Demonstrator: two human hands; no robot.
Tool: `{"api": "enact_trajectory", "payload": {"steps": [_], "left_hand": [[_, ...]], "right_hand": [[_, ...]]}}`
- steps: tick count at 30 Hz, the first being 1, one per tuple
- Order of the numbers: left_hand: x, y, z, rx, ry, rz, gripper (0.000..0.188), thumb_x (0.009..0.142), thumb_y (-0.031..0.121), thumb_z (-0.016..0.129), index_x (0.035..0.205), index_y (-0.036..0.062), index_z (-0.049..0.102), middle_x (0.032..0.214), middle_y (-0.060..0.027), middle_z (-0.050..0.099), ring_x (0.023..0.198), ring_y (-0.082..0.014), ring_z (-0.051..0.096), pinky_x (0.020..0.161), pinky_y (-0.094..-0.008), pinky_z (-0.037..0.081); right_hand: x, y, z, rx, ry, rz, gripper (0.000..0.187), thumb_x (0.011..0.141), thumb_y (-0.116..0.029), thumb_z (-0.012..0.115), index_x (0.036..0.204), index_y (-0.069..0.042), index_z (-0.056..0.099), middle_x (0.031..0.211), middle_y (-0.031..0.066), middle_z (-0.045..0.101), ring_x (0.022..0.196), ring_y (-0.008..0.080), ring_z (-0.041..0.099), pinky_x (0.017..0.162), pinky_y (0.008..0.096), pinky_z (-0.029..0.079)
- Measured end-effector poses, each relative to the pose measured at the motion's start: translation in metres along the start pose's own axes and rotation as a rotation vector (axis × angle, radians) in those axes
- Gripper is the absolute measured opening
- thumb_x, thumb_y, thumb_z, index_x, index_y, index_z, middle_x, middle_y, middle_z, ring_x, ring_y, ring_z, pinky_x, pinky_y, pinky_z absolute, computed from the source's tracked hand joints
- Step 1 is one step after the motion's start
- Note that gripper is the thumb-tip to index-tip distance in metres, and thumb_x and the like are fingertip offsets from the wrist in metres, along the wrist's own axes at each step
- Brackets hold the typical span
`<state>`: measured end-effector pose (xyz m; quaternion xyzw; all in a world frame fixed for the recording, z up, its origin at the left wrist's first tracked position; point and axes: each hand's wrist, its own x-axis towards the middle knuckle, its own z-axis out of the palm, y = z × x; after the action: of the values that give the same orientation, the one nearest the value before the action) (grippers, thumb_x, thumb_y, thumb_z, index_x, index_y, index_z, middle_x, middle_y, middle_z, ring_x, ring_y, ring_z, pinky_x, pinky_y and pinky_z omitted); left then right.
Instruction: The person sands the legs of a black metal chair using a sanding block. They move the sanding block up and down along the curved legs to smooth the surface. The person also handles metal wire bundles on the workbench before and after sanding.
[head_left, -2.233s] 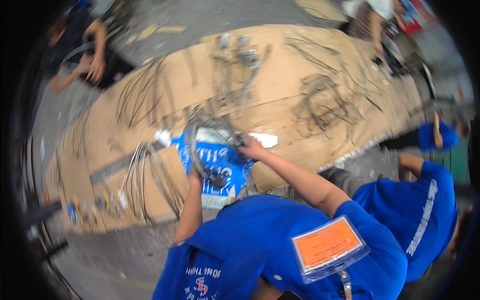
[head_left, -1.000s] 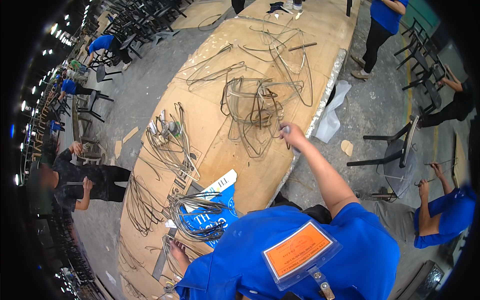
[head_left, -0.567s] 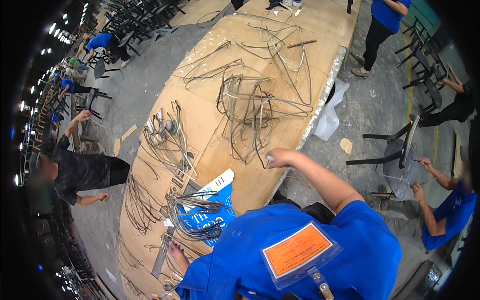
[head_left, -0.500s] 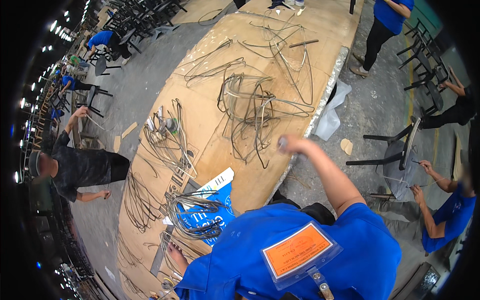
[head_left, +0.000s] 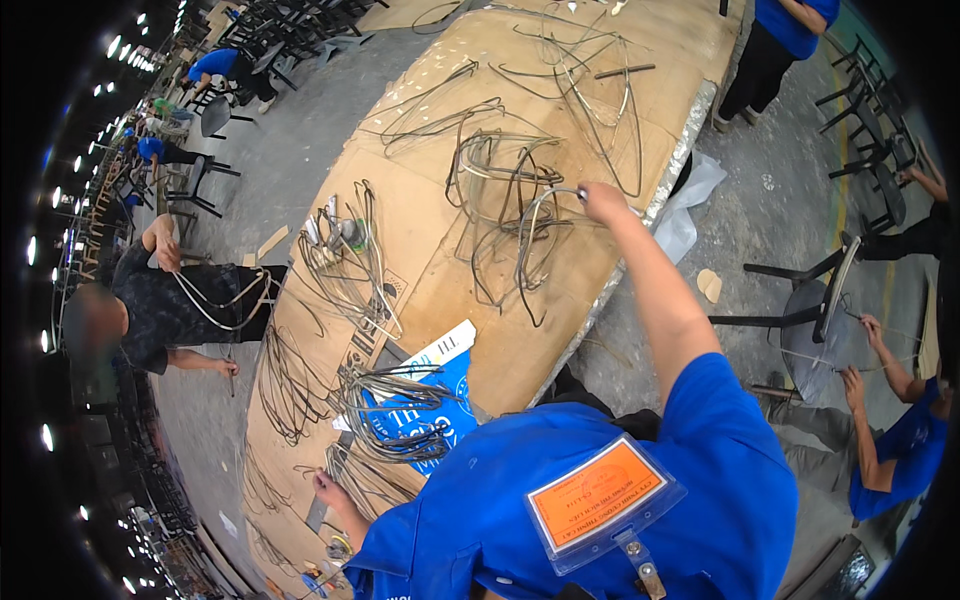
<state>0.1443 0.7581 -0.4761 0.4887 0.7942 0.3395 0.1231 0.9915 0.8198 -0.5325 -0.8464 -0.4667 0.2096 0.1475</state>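
My right hand (head_left: 603, 203) reaches over the table and pinches a strand of thin cord (head_left: 556, 192) at the edge of a loose tangle of dark and grey cords (head_left: 515, 165). My left hand (head_left: 330, 492) is low at the left with its fingers curled. A short bent cord end (head_left: 306, 469) meets its fingertips, but whatever lies between them is too small to make out. Beside that hand, a thick bundle of grey cords (head_left: 400, 400) rests on a blue and white printed sheet (head_left: 455, 385). Another dark bundle (head_left: 290, 385) is farther left.
The long, cardboard-covered table (head_left: 420, 220) carries more loose cords and a thin dark rod (head_left: 625, 71). Across it, a person in a dark shirt (head_left: 195, 310) holds looped cord. At right, a person in blue (head_left: 905, 450) handles cord at a tipped black chair (head_left: 805, 315).
My right hand has moved forward from the table edge onto the tangle and closed on a strand. My left hand has shifted left to the short cord end. The opposite person's cord has swung into view.
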Motion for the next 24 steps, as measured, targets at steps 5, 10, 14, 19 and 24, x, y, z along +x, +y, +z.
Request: {"api": "enact_trajectory", "payload": {"steps": [5,10,14,19,24], "left_hand": [[-0.004,0.048,-0.016,-0.114,0.099,0.037,0.039,0.095,0.030,0.049,0.110,-0.0056,0.056,0.099,-0.0125,0.061,0.089,-0.0201,0.057,0.081,-0.0309,0.045],[-0.008,0.118,-0.017,-0.231,0.061,0.056,0.038,0.095,0.029,0.047,0.114,-0.0028,0.054,0.106,-0.0125,0.058,0.101,-0.0209,0.055,0.088,-0.0318,0.044],[-0.015,0.183,0.012,-0.289,-0.017,0.191,0.032,0.096,0.024,0.046,0.113,-0.0023,0.054,0.108,-0.0126,0.056,0.100,-0.0204,0.054,0.087,-0.0328,0.044],[-0.025,0.252,0.036,-0.286,-0.188,0.492,0.027,0.096,0.017,0.042,0.112,-0.0019,0.054,0.115,-0.0135,0.053,0.104,-0.0214,0.053,0.088,-0.0344,0.045],[-0.051,0.297,0.032,-0.408,-0.217,0.542,0.028,0.097,0.017,0.041,0.110,-0.0022,0.055,0.117,-0.0143,0.052,0.106,-0.0226,0.053,0.090,-0.0350,0.045]], "right_hand": [[-0.041,0.000,-0.033,0.402,-0.115,-0.127,0.025,0.080,-0.017,0.066,0.103,-0.007,0.060,0.081,0.0081,0.065,0.067,0.0191,0.061,0.059,0.0323,0.048],[-0.120,-0.041,-0.020,0.960,-0.115,0.129,0.024,0.084,-0.013,0.065,0.103,-0.002,0.055,0.072,0.0034,0.059,0.057,0.0085,0.053,0.047,0.0237,0.042],[-0.165,-0.069,0.016,1.536,-0.105,0.486,0.019,0.086,-0.010,0.061,0.100,-0.001,0.052,0.068,0.0033,0.056,0.052,0.0108,0.048,0.049,0.0237,0.040],[-0.165,-0.072,0.024,1.606,0.201,0.405,0.017,0.087,-0.009,0.059,0.100,-0.001,0.051,0.071,0.0032,0.055,0.059,0.0104,0.049,0.054,0.0222,0.040],[-0.189,-0.071,0.038,1.530,0.378,0.466,0.015,0.089,-0.012,0.057,0.098,-0.002,0.054,0.070,0.0026,0.054,0.059,0.0094,0.047,0.054,0.0213,0.039]]}}
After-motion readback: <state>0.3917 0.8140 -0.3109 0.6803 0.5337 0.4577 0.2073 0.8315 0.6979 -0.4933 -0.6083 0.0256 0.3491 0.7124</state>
